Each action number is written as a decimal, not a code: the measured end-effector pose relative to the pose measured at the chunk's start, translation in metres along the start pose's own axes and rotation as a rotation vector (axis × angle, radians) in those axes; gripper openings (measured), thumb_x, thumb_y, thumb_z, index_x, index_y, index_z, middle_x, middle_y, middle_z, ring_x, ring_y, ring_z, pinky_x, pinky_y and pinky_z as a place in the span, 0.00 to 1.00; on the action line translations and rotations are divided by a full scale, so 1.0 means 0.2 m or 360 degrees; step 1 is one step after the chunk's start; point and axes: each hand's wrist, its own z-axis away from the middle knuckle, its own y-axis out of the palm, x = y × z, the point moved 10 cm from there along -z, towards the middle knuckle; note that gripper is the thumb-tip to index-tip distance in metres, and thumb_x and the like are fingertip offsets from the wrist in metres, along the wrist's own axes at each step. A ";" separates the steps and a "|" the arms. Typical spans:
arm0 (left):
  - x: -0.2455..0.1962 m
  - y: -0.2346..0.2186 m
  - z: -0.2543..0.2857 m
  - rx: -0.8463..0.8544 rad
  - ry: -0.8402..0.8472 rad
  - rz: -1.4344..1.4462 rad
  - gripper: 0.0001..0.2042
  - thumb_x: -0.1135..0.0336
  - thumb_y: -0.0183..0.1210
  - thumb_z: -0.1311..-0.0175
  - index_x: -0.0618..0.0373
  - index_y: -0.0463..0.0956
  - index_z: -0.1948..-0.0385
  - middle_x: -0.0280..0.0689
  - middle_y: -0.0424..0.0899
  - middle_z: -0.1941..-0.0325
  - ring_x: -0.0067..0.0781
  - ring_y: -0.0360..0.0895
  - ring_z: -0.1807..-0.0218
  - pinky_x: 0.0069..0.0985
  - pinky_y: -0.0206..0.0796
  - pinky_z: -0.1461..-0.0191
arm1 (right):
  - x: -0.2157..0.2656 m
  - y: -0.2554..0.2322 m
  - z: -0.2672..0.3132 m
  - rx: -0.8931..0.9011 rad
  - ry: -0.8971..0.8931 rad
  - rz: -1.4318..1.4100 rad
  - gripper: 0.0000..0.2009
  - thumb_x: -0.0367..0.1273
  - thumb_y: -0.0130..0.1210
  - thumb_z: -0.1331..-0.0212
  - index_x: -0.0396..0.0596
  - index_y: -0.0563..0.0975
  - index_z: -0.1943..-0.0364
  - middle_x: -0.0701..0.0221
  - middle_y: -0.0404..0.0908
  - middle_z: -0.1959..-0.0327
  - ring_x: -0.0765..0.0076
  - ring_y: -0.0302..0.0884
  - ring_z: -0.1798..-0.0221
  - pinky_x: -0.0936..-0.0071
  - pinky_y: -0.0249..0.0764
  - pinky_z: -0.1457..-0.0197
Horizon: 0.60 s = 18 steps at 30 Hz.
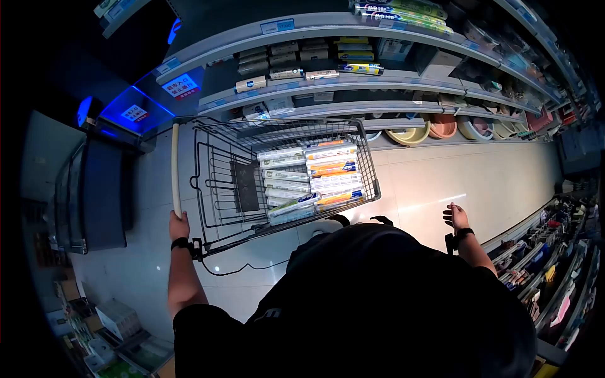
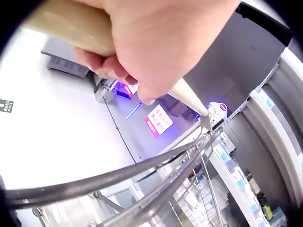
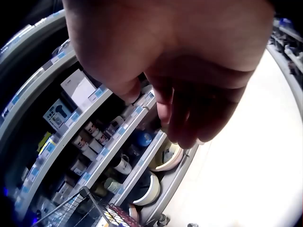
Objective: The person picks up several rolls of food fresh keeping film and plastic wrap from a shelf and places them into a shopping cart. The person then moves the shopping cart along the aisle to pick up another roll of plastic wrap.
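Observation:
My left hand [image 1: 179, 225] grips the pale handle bar [image 1: 176, 167] of a wire shopping cart near the bar's lower end in the head view. In the left wrist view its fingers are wrapped round that bar [image 2: 71, 28]. The cart [image 1: 372, 160] stands in front of my body. Inside lie two stacked columns of plastic-wrapped rolls [image 1: 333, 167], some white and green, others orange and blue. Off to the right, my right hand [image 1: 457, 217] hangs over the floor with nothing in it. Its fingers [image 3: 182, 118] are loosely bent in the right wrist view.
Beyond the cart runs a long shelf unit [image 1: 353, 85] with packaged rolls and boxes. Basins [image 1: 409, 133] sit on its lowest level. Another rack [image 1: 561, 271] stands at the right. A blue-lit entrance gate [image 1: 135, 110] and a dark counter [image 1: 94, 189] are at the left.

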 end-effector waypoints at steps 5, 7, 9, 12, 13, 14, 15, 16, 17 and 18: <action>-0.10 0.05 0.24 0.0040 -0.0100 0.0000 0.14 0.60 0.52 0.38 0.63 0.66 0.62 0.55 0.78 0.67 0.60 0.75 0.61 0.45 0.66 0.59 | 0.05 -0.03 0.06 -0.0138 -0.0224 -0.0384 0.24 0.48 0.39 0.35 0.43 0.70 0.49 0.64 0.79 0.60 0.64 0.77 0.59 0.68 0.71 0.54; -0.13 0.08 0.32 0.0020 -0.0095 0.0116 0.13 0.61 0.52 0.38 0.63 0.66 0.62 0.54 0.78 0.68 0.59 0.75 0.62 0.44 0.66 0.59 | 0.11 -0.02 0.04 -0.0157 -0.0341 -0.0473 0.22 0.47 0.39 0.35 0.42 0.71 0.51 0.67 0.80 0.64 0.70 0.77 0.64 0.72 0.72 0.59; -0.13 0.12 0.37 0.0027 -0.0090 0.0163 0.12 0.63 0.53 0.39 0.62 0.66 0.63 0.54 0.78 0.69 0.59 0.75 0.63 0.43 0.66 0.60 | 0.20 0.01 0.06 -0.0137 -0.0388 -0.0509 0.23 0.48 0.39 0.35 0.43 0.71 0.50 0.70 0.79 0.65 0.72 0.76 0.64 0.73 0.71 0.58; -0.25 0.04 0.48 0.0029 -0.0049 0.0184 0.11 0.64 0.54 0.42 0.62 0.67 0.65 0.54 0.78 0.71 0.60 0.75 0.65 0.44 0.66 0.62 | 0.26 0.00 0.07 -0.0098 -0.0421 -0.0607 0.22 0.48 0.39 0.34 0.44 0.71 0.52 0.72 0.79 0.67 0.76 0.75 0.66 0.76 0.70 0.61; -0.24 0.04 0.51 0.0021 -0.0055 0.0182 0.11 0.64 0.54 0.42 0.62 0.67 0.65 0.54 0.78 0.71 0.60 0.75 0.65 0.44 0.66 0.62 | 0.25 -0.02 0.06 -0.0088 -0.0424 -0.0607 0.22 0.48 0.39 0.34 0.44 0.71 0.52 0.72 0.79 0.67 0.76 0.75 0.66 0.76 0.70 0.61; -0.25 0.07 0.53 0.0015 -0.0018 0.0164 0.11 0.64 0.54 0.42 0.63 0.66 0.65 0.54 0.77 0.71 0.60 0.75 0.65 0.45 0.66 0.62 | 0.24 -0.05 0.04 -0.0093 -0.0418 -0.0611 0.22 0.48 0.39 0.34 0.44 0.71 0.52 0.72 0.79 0.67 0.76 0.75 0.66 0.76 0.70 0.61; -0.26 0.09 0.54 0.0011 0.0021 0.0142 0.12 0.64 0.54 0.42 0.63 0.66 0.66 0.55 0.77 0.71 0.60 0.75 0.65 0.45 0.66 0.62 | 0.24 -0.07 0.02 -0.0099 -0.0407 -0.0614 0.22 0.48 0.39 0.34 0.44 0.71 0.52 0.72 0.79 0.67 0.76 0.75 0.66 0.76 0.70 0.61; -0.26 0.11 0.55 -0.0002 0.0017 0.0147 0.12 0.64 0.54 0.42 0.63 0.66 0.66 0.55 0.77 0.71 0.60 0.75 0.65 0.45 0.66 0.62 | 0.24 -0.10 0.03 -0.0121 -0.0406 -0.0625 0.22 0.48 0.39 0.34 0.44 0.71 0.52 0.73 0.79 0.67 0.76 0.75 0.66 0.76 0.69 0.61; -0.26 0.14 0.58 -0.0011 0.0039 0.0151 0.12 0.64 0.54 0.42 0.63 0.65 0.65 0.55 0.77 0.70 0.60 0.75 0.65 0.46 0.66 0.62 | 0.21 -0.15 -0.01 -0.0113 -0.0416 -0.0627 0.22 0.48 0.39 0.34 0.44 0.71 0.52 0.73 0.79 0.67 0.76 0.75 0.66 0.76 0.69 0.61; -0.26 0.16 0.61 -0.0017 0.0059 0.0151 0.12 0.65 0.54 0.41 0.64 0.65 0.65 0.56 0.77 0.70 0.61 0.74 0.64 0.47 0.66 0.62 | 0.15 -0.23 -0.05 -0.0134 -0.0400 -0.0619 0.22 0.47 0.39 0.34 0.44 0.71 0.52 0.72 0.79 0.67 0.76 0.75 0.67 0.75 0.69 0.61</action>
